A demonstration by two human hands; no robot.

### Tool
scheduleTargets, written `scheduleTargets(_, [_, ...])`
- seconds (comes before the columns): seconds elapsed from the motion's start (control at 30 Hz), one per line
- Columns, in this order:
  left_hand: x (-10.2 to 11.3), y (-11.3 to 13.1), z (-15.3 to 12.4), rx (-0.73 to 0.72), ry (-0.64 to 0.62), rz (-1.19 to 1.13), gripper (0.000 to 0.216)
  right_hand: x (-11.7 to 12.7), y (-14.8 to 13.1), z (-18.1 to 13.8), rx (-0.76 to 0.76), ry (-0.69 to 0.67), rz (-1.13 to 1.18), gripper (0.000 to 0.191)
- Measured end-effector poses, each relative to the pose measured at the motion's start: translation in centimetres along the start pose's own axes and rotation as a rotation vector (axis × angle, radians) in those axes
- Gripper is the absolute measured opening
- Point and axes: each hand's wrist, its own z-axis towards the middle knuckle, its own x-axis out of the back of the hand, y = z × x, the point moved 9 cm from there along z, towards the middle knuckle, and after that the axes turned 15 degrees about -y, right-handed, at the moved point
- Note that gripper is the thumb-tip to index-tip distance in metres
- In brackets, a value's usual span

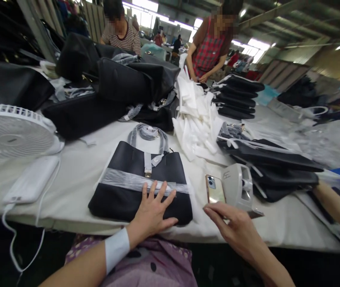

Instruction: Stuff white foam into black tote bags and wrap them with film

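A black bag [141, 181] is being pressed flat near the table's [77, 175] front edge.

The left hand [153, 211] is being laid palm-down on the bag's lower half, fingers spread wide, wrist wrapped in a white band [116, 249]. The right hand [236, 229] is being held just off the front edge, fingers loosely together and gripping nothing, fingertips reaching towards a gold phone [214, 189] beside the bag.

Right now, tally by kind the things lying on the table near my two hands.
Black handbag, under the left hand: 1
Phone, by the right hand: 1
White fan: 1
White power bank: 1
Grey tape dispenser: 1
Total: 5
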Motion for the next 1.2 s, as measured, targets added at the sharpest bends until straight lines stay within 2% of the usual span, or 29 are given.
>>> scheduleTargets(0.07, [0.0,0.0,-0.1,-0.006,0.003,-0.016,0.082,-1.1,-3.3,3.4,0.138,-0.143,0.162,0.033])
scheduleTargets(0.13, [-0.1,-0.1,-0.1,-0.014,0.004,-0.030,0.084,-2.8,-4.3,6.5,0.170,-0.266,0.230,0.036])
scheduleTargets(0.2, [-0.1,-0.1,0.0,-0.018,0.004,-0.039,0.086,-4.5,-3.7,9.2,0.140,-0.325,0.177,0.038])
scheduleTargets(0.33, [0.0,-0.2,0.0,-0.023,0.000,-0.045,0.088,-6.1,-1.5,12.8,0.029,-0.336,-0.105,0.037])
scheduleTargets(0.5, [0.2,-0.3,0.0,-0.016,-0.009,-0.044,0.089,-6.0,-0.4,13.7,-0.115,-0.368,-0.309,0.037])
scheduleTargets(0.9, [0.0,-0.2,0.1,-0.019,-0.018,-0.061,0.082,-6.3,0.4,14.7,-0.321,-0.441,-0.496,0.034])
scheduleTargets(1.0, [-0.2,0.1,0.2,-0.036,-0.036,-0.056,0.078,-6.2,0.3,14.7,-0.335,-0.429,-0.519,0.040])
scheduleTargets(1.2, [-0.6,0.0,0.4,-0.037,-0.047,-0.047,0.080,-5.6,0.7,14.6,-0.341,-0.382,-0.571,0.064])
